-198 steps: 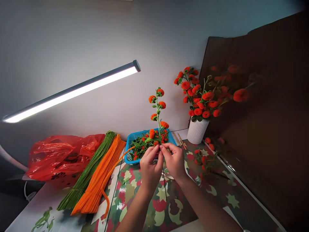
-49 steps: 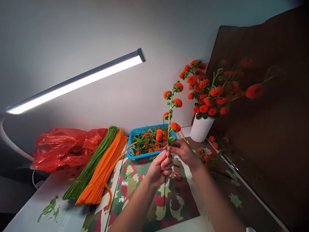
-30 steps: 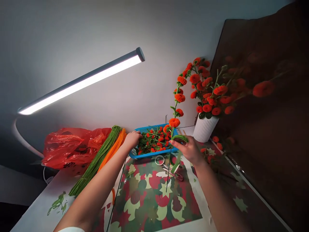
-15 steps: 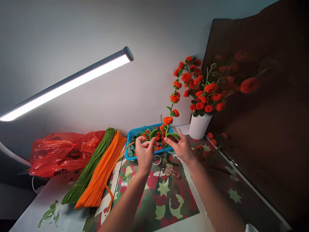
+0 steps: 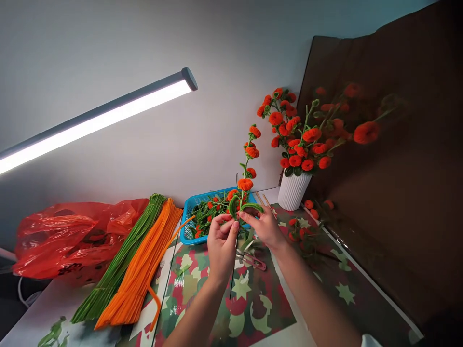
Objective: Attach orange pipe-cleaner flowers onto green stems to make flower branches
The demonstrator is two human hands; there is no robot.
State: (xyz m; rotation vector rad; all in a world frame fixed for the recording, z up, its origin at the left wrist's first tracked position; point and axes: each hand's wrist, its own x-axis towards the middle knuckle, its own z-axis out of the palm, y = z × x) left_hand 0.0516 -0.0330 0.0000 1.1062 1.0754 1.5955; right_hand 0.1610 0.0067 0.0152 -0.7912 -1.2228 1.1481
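Observation:
My left hand (image 5: 222, 243) and my right hand (image 5: 265, 226) meet above the patterned mat, both pinched on a tall flower stem (image 5: 246, 166) made of green pipe cleaner with several orange pom-pom blooms. My left fingers also press a green pipe-cleaner leaf (image 5: 233, 205) against the stem. My right fingers hold the stem at another green leaf loop (image 5: 252, 207). The stem's thin lower end hangs down past my left wrist. Right behind the hands sits a blue basket (image 5: 188, 219) full of small orange flowers and green leaves.
A white ribbed vase (image 5: 292, 191) of finished orange flowers stands at the back right. Bundles of green pipe cleaners (image 5: 123, 258) and orange ones (image 5: 144, 267) lie at the left beside a red plastic bag (image 5: 65, 238). Small scissors (image 5: 253, 261) lie on the camouflage-patterned mat (image 5: 253, 303). A lit bar lamp (image 5: 97, 120) hangs overhead.
My left hand reached into the blue basket, took a green leaf piece and brought it back to the stem. The right hand kept hold of the stem throughout.

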